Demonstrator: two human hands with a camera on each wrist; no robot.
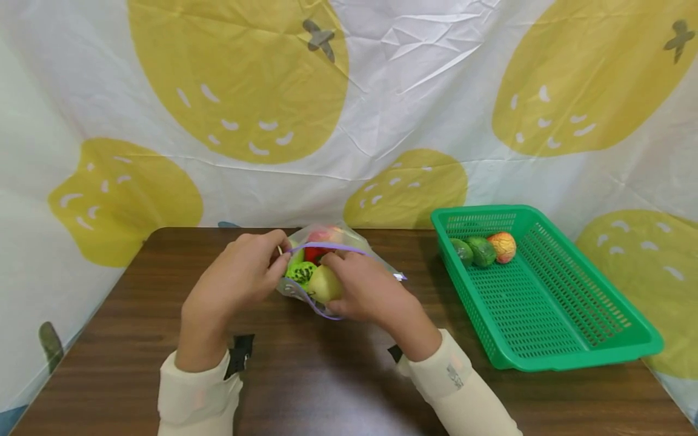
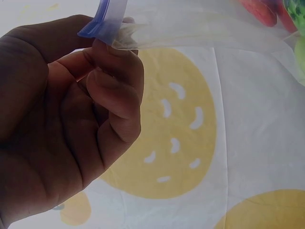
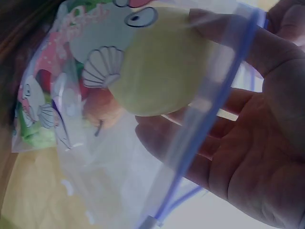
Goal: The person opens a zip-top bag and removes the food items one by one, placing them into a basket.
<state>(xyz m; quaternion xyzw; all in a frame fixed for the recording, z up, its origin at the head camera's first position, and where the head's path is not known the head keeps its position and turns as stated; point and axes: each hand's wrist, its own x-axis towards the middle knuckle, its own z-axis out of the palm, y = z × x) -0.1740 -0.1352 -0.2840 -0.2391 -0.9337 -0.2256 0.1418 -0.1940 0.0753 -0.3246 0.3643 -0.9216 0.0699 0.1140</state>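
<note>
A clear zip bag (image 1: 357,237) with lilac closure strips and printed cartoon figures stands at the table's far side, its mouth spread. My left hand (image 1: 240,272) pinches the left end of the bag's mouth; in the left wrist view, thumb and fingers meet on the zip strip (image 2: 106,21). My right hand (image 1: 368,287) reaches into the mouth and holds a round pale yellow-green fruit (image 1: 324,284) between thumb and fingers. The bag's film covers this fruit in the right wrist view. Also in the bag are a spotted green piece (image 1: 301,274), a red piece (image 1: 315,252) and a brownish-orange fruit with a stem (image 3: 102,109).
To the right stands a green plastic basket (image 1: 551,318) with slotted walls. Two dark green fruits (image 1: 481,251) and a red-and-yellow fruit (image 1: 503,247) lie at its far left. The dark wooden table (image 1: 136,339) meets a lemon-printed cloth (image 1: 392,109) behind it.
</note>
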